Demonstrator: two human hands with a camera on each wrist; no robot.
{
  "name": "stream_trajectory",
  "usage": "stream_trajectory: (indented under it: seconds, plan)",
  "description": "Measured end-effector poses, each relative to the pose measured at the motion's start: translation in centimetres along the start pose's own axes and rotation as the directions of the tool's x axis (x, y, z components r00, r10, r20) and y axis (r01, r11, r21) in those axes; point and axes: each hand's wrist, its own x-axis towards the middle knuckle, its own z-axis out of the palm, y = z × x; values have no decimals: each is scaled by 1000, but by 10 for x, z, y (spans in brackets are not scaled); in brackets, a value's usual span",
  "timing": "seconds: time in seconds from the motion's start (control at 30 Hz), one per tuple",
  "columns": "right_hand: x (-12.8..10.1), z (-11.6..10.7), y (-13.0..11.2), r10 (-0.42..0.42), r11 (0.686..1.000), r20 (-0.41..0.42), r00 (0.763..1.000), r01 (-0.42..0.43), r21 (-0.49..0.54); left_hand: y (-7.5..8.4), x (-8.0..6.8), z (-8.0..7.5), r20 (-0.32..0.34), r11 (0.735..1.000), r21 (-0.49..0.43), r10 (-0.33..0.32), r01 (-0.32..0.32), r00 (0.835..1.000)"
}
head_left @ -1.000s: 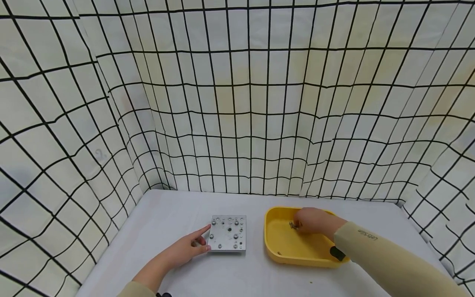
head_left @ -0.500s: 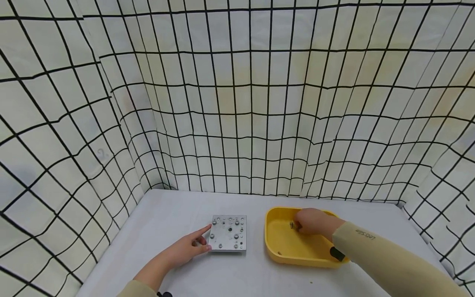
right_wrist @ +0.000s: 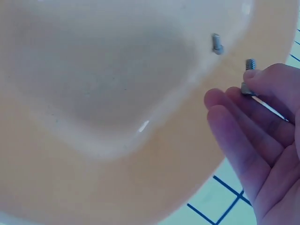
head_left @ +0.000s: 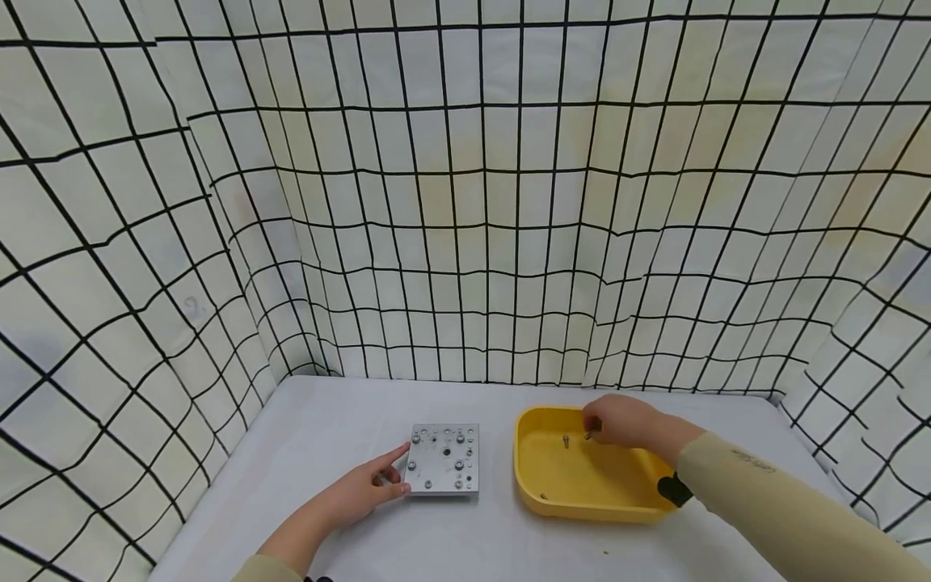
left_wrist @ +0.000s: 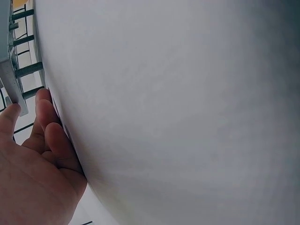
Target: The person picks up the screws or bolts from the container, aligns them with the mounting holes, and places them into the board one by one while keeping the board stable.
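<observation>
My left hand (head_left: 361,491) rests at the left side of a square metal plate (head_left: 435,467), thumb and index finger touching its edge. Several bolts stand in the plate's top face; in the left wrist view, threaded shanks (left_wrist: 29,70) stick out beneath it, beside the curled lower fingers. Over the back of the yellow tray (head_left: 575,511), my right hand (head_left: 624,420) pinches a small bolt (right_wrist: 250,65) between thumb and finger. A thin shiny strip (right_wrist: 270,108) lies along the same fingers. Another bolt (head_left: 566,441) lies on the tray floor near those fingertips.
A further small piece of hardware (head_left: 543,496) lies in the tray's front left corner. White tabletop (head_left: 502,533) separates plate and tray, with a tiny speck (head_left: 606,553) in front of the tray. White walls with a black grid (head_left: 465,242) enclose the table.
My right hand has risen from the tray floor and moved back and right, with a bolt between its fingers. The bolt left in the tray shows plainly now. My left hand stays at the plate.
</observation>
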Motion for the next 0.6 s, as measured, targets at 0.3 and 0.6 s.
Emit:
stream_trajectory:
  seconds: [0.3, 0.6]
  plan:
    - [-5, -9, -7, 6, 994, -28, 1000, -3, 109, 0, -1, 0, -1, 1000, -5, 8, -8, 1000]
    - [6, -15, -33, -55, 992, -59, 997, 61, 108, -1, -1, 0, 3, 1000, -8, 16, -16, 1000]
